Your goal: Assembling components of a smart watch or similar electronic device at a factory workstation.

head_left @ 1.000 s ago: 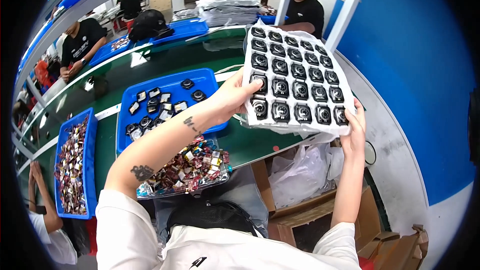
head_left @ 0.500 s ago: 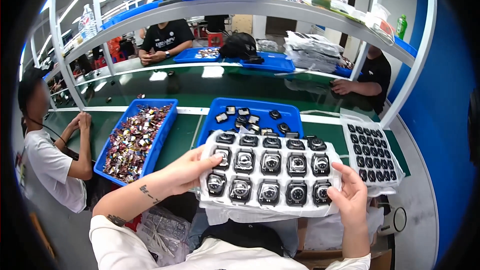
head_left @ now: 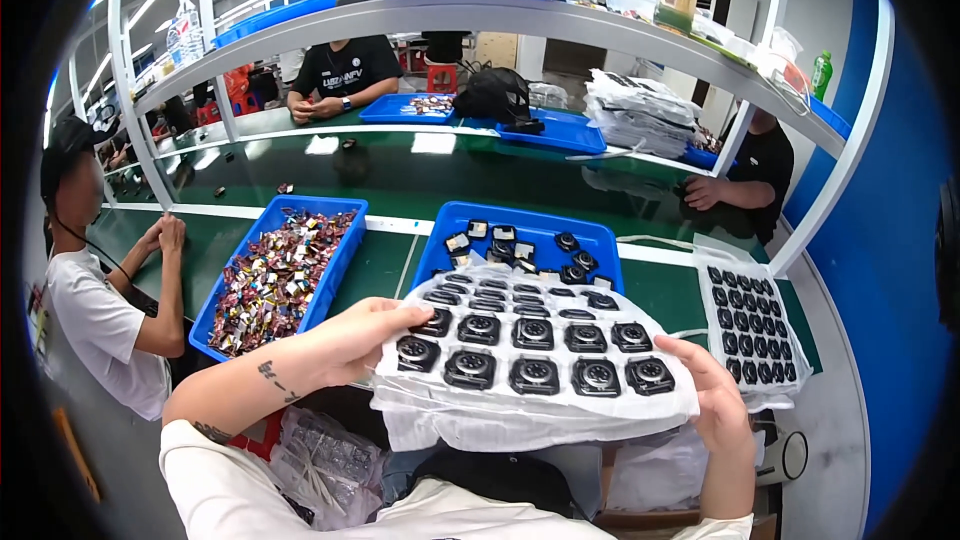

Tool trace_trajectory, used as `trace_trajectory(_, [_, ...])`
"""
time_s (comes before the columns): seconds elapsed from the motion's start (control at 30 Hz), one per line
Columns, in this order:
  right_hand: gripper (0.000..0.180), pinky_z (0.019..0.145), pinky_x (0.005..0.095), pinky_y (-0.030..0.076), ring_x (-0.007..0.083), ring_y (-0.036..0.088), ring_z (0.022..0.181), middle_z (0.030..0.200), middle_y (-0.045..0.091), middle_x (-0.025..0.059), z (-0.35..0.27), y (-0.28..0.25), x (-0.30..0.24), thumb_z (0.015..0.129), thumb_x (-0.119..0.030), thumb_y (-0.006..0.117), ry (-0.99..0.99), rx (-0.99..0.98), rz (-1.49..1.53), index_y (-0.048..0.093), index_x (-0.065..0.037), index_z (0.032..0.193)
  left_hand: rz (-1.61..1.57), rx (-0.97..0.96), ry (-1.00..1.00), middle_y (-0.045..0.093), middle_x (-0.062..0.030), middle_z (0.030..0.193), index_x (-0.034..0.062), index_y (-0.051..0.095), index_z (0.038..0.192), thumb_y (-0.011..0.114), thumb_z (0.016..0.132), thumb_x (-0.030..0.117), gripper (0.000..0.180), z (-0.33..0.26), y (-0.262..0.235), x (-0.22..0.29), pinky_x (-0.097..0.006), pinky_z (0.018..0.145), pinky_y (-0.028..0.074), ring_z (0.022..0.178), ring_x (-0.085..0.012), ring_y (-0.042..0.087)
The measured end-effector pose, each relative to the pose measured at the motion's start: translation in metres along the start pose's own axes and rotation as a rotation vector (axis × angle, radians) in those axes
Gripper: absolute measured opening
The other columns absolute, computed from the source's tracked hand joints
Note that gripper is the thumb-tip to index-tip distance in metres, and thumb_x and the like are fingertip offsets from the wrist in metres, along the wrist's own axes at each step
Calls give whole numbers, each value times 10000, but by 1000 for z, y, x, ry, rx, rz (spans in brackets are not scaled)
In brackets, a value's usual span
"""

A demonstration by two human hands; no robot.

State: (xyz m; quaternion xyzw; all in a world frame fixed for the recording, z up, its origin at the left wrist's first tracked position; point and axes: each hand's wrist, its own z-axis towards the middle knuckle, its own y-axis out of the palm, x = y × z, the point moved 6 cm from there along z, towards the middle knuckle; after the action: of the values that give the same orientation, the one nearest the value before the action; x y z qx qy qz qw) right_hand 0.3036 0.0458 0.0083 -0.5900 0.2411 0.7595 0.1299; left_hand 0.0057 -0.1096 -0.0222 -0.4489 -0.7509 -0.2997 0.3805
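Note:
Between my hands is a white padded tray (head_left: 535, 428) with rows of black smartwatch cases (head_left: 533, 374), their round backs facing up. My left hand (head_left: 365, 338) grips its left edge, thumb on top beside a watch case and the other fingers hidden beneath. At the right edge my right hand (head_left: 718, 402) is closed on the tray, a finger along its side. The tray tilts, its near side toward me. Just beyond it, a blue bin (head_left: 520, 213) holds loose black watch cases and small pale-faced parts.
To the left stands a blue bin (head_left: 200, 328) heaped with small multicoloured parts. Another tray of watch cases (head_left: 752, 392) lies at the right by a white shelf post (head_left: 835, 210). A shelf (head_left: 480, 15) spans above the green bench (head_left: 385, 275). Co-workers sit at left, across and far right.
The tray has tipped flatter, so its far rows now show. Both hands still hold its edges and have shifted slightly outward. The view has shifted a little.

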Motion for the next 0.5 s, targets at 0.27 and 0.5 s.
trace_trajectory(0.27, [266, 619, 316, 459, 206, 554, 642, 766, 621, 87, 22, -3, 4, 702, -100, 719, -405, 122, -1249, 690, -41, 959, -130, 73, 102, 545, -93, 1210, 58, 383, 1325, 582, 894, 196, 494, -11, -10, 19, -350, 841, 515, 1034, -180, 585])
trace_trajectory(0.5, [189, 656, 332, 501, 285, 649, 723, 820, 666, 149, 44, -18, 0, 760, -114, 674, -586, 196, -1030, 661, 23, 891, -221, -193, 379, 644, -118, 999, 10, 501, 1160, 431, 964, 430, 469, -25, -6, 47, -333, 785, 534, 906, -186, 648])
